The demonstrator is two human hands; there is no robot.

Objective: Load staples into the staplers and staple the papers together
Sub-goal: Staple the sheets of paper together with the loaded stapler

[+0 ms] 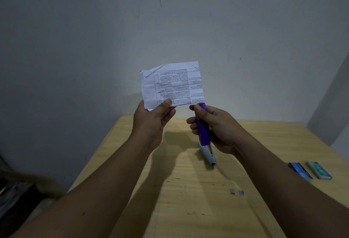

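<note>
My left hand (153, 118) pinches the lower left corner of a small stack of printed papers (172, 84), held up in the air above the table. My right hand (215, 124) grips a purple stapler (202, 126) upright, its front end just below the papers' bottom edge. A second, light grey stapler (208, 154) lies on the wooden table (188, 190) under my right hand. Two short strips of staples (236, 191) lie loose on the table.
A blue staple box (300, 169) and a green staple box (319, 169) lie side by side near the table's right edge. A grey wall stands close behind the table. Dark clutter sits on the floor at the lower left.
</note>
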